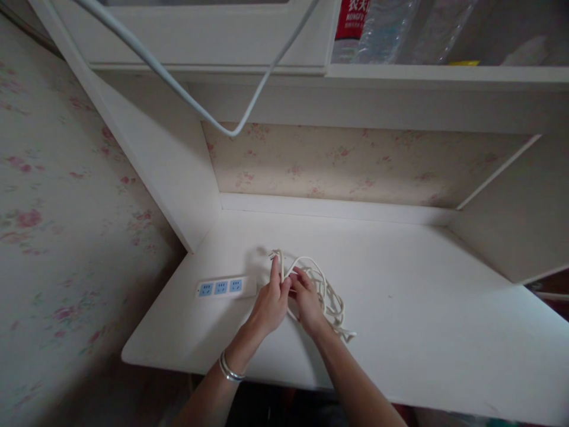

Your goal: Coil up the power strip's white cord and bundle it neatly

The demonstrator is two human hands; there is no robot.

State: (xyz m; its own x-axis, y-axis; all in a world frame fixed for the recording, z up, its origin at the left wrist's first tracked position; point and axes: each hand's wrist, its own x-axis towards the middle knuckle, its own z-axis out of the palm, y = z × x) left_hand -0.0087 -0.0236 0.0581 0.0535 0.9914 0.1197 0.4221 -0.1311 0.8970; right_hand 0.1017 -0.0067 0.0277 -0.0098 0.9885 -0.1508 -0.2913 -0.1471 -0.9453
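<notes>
A white power strip (227,287) with blue socket faces lies on the white desk, left of my hands. Its long white cord (335,302) is heaped in loose loops to the right. My left hand (272,303) is closed on a stretch of the cord, the index finger pointing up along it, with the pronged plug (274,255) just beyond the fingertips. Close against it, my right hand (306,296) has its fingers pinched on the cord too. Part of the cord is hidden behind both hands.
The desk (413,308) runs to side panels left and right, with a wallpapered back. Above it is a shelf (444,72) holding plastic-wrapped bottles (386,29). A thick pale cable (178,89) hangs in a loop in front of the cabinet.
</notes>
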